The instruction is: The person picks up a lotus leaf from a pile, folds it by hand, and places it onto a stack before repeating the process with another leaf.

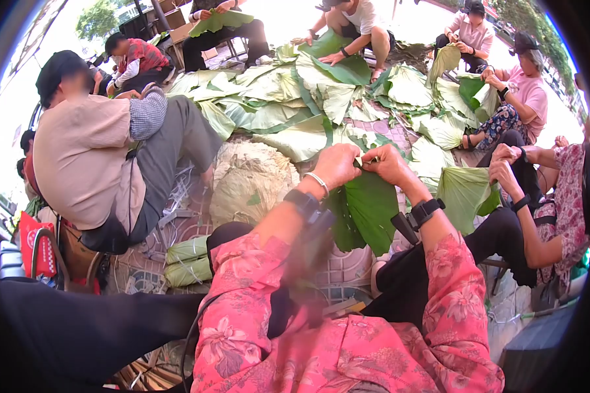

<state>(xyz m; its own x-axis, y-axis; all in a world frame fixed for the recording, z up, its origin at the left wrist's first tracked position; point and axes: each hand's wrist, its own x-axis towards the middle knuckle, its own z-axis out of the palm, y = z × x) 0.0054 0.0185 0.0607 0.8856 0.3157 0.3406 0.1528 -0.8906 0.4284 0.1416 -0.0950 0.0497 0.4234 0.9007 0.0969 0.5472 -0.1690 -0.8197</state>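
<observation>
A large green leaf (367,213) hangs down between my two hands, its top edge pinched near the middle of the view. My left hand (337,167) is closed on the leaf's upper edge, with a light bracelet and a dark band behind it. Right beside it, my right hand (387,164) grips the same edge, fingertips close to the left ones. Below the pinch, the leaf spreads in folds and shows a few small holes.
Many pale green leaves (269,98) cover the paved ground ahead. A round pale bundle (249,180) sits left of my hands, with tied leaf rolls (189,262) below. Several people sit around, one close at left (85,144), another at right (550,203) holding a leaf (462,196).
</observation>
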